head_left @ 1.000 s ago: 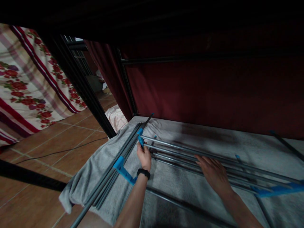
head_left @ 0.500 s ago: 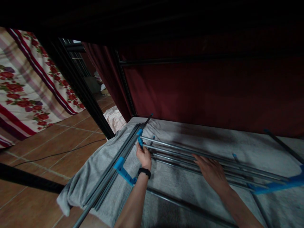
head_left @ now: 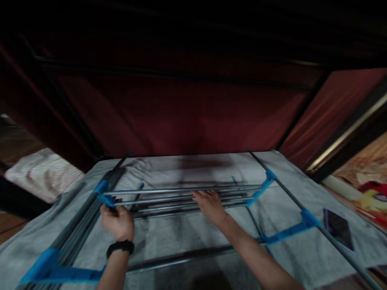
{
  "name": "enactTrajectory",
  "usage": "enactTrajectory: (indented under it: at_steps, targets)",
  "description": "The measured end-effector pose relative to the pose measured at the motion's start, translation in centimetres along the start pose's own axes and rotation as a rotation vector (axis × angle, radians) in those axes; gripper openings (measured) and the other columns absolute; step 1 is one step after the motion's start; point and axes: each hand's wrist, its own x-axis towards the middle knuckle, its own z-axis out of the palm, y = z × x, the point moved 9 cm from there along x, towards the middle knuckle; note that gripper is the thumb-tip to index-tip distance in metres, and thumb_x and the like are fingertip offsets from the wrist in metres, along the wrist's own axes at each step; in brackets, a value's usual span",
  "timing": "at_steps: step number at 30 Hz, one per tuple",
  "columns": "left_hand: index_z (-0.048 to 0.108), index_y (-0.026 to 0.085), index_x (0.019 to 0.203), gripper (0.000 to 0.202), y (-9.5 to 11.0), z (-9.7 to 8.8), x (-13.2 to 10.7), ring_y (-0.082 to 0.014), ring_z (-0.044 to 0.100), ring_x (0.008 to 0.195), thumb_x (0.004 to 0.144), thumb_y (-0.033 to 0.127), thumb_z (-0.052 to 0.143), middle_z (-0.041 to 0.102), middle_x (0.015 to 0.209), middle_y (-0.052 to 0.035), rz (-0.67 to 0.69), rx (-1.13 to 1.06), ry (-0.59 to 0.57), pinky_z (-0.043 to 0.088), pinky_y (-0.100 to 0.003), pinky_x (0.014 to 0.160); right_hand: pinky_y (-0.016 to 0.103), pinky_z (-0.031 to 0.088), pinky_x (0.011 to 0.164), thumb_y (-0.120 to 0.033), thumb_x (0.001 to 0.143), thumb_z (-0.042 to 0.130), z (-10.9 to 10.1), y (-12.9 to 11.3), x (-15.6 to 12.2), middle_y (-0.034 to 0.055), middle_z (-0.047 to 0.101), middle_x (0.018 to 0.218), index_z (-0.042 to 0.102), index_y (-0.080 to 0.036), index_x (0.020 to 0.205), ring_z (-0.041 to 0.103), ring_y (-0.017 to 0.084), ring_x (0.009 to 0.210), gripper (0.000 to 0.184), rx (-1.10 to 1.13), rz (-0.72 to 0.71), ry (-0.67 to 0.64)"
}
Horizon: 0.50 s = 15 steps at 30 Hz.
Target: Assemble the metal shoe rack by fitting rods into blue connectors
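The rack (head_left: pixel 169 189), made of gray metal tubes and blue brackets, lies on the gray sheet (head_left: pixel 169 233). At the rack's far left corner, the left hand (head_left: pixel 117 222) has its fingers curled in a grasp on the near end of the far left bracket (head_left: pixel 104 195), thumb on top; a dark band (head_left: pixel 120 247) circles that wrist. Over the middle of the rack, the right hand (head_left: pixel 209 206) rests palm down across the rods (head_left: pixel 157 199), fingers together and pointing to the rack's left end (whether they curl under a rod I cannot tell, since the undersides are hidden). Those rods run side by side between the far left bracket and the far right bracket (head_left: pixel 261 188). On the rack's near side, a thicker bar (head_left: pixel 169 261) spans the gap between the near left bracket (head_left: pixel 60 270) and the near right bracket (head_left: pixel 293 231), passing below both forearms. Both right brackets sit on one long pole (head_left: pixel 290 194), slanting along the rack's right side. At the rack's left side lies a bundle of tubes (head_left: pixel 77 229), close together and roughly parallel. Just beside the rack on the right is a phone (head_left: pixel 338 229), flat on the sheet. Behind the rack hangs a dark red curtain (head_left: pixel 196 117).
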Motion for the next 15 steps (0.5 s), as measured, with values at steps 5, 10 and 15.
enactTrajectory:
  at_steps: [5,10,15]
  targets:
    - [0.052,0.027,0.091,0.025,1.1,0.0,0.0,-0.0364,0.064,0.089,0.071,0.040,0.059,0.054,0.078,-0.0025,0.027,0.049,-0.021,0.052,-0.068,0.102,0.036,0.050,0.101,-0.032,0.108,0.059,0.0,0.2,0.1,0.0009,0.080,0.124,0.069,-0.033,0.137,0.072,0.019,0.112,0.031,0.018,0.022,-0.018]
    - [0.034,0.029,0.079,0.026,2.2,-0.4,-0.7,-0.0398,0.067,0.099,0.068,0.039,0.056,0.057,0.079,-0.0009,-0.009,0.113,-0.070,0.051,-0.073,0.105,0.036,0.050,0.099,-0.035,0.107,0.060,-0.4,-0.1,0.2,0.0004,0.080,0.122,0.068,-0.032,0.134,0.071,0.019,0.113,0.028,0.002,0.013,-0.032]
    - [0.040,0.028,0.073,0.024,2.3,-0.7,-0.9,-0.0412,0.066,0.114,0.073,0.046,0.055,0.070,0.098,-0.0004,-0.068,0.062,-0.121,0.047,-0.072,0.111,0.033,0.049,0.095,-0.036,0.108,0.058,-0.5,0.0,0.4,-0.0004,0.080,0.118,0.069,-0.032,0.132,0.072,0.018,0.109,0.026,0.003,0.018,-0.048]
